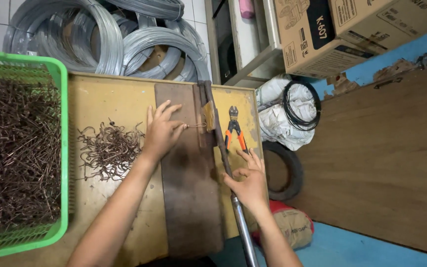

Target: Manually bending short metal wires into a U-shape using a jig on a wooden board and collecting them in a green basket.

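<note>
My left hand (162,129) rests flat on a dark steel plate (189,198) fixed on a yellow wooden table (109,101), its fingertips pinching a short piece of brown wire (196,125) that lies against a small block at a long lever bar (218,138). My right hand (249,182) grips that lever bar near where its rusty part meets a shiny metal handle (243,230). A heap of bent brown wire hooks (108,148) lies just left of my left hand.
A green plastic basket (64,148) full of straight brown wire pieces stands at the left. Orange-handled cutters (234,129) lie by the bar. Coils of grey wire (124,39) sit behind the table; cardboard boxes, a white sack with black wire and a tyre are on the right.
</note>
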